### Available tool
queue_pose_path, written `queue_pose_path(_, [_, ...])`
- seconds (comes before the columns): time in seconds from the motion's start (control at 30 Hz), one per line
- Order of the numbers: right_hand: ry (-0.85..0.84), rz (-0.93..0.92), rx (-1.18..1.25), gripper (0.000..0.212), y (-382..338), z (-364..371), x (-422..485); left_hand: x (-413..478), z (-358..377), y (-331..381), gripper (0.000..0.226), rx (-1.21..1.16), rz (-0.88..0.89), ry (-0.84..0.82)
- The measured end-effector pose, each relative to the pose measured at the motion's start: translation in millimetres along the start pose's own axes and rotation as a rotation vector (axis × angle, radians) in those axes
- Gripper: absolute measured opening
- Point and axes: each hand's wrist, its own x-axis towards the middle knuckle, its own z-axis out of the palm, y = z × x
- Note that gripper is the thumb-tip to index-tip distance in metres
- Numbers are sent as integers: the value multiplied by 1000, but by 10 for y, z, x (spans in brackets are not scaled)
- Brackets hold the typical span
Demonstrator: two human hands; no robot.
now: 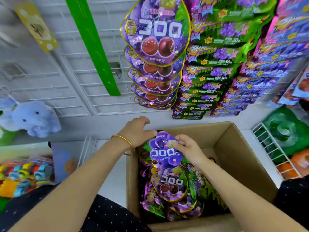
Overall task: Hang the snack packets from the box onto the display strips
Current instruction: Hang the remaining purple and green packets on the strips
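An open cardboard box (237, 158) sits below the display, holding several purple and green snack packets (170, 186). My right hand (187, 148) pinches the top edge of a purple grape gummy packet (164, 153) above the pile. My left hand (137, 131), with a gold bangle at the wrist, has its fingers spread over the box's far left corner and touches the same packet's upper left edge. A bare green display strip (93, 46) hangs on the white wire grid. To its right hangs a strip full of purple gummy packets (155, 52).
Green-and-purple packets (207, 69) and blue-pink packets (267, 64) fill strips to the right. A yellow strip (36, 27) and a blue plush elephant (31, 118) hang at left. A white wire rack (274, 151) stands right of the box; colourful toys (25, 174) lie at left.
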Motion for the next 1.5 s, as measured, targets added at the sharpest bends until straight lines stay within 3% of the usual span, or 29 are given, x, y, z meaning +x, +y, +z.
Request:
queue_pose_path(0.07, [-29, -20, 85, 9, -271, -111, -73, 7, 36, 29, 43, -51, 11, 17])
queue_pose_path(0.13, [-43, -56, 139, 10, -528, -186, -137, -10, 25, 100, 10, -100, 80, 92])
queue_pose_path(0.23, [5, -188, 67, 23, -919, -226, -203, -48, -40, 218, 33, -199, 172, 191])
queue_pose_path(0.3, [134, -360, -29, 41, -1197, -212, -222, -67, -145, 338, 36, -243, 227, 241])
queue_pose_path(0.37, [251, -505, -129, 44, -1492, -201, -209, -53, -333, 479, 44, -254, 275, 289])
queue_pose_path(0.5, [330, -710, -271, 20, -2084, -316, -65, -9, -997, 845, 25, -319, 330, 351])
queue_pose_path(0.6, [390, -786, -235, 24, -2557, -424, 11, 85, -1622, 1150, 6, -462, 381, 637])
queue_pose_path(0.67, [430, -865, -250, 27, -2864, -455, 69, 192, -1948, 1352, 19, -529, 403, 750])
queue_pose_path(0.8, [553, -920, -365, 32, -3379, -461, 205, 400, -2290, 1699, 17, -587, 355, 710])
queue_pose_path(0.93, [616, -863, -425, 34, -3646, -420, 257, 496, -2420, 1847, 36, -575, 280, 687])
queue_pose_path(1.5, [697, -805, -628, 36, -3743, -385, 273, 450, -2464, 1932, 33, -651, 188, 582])
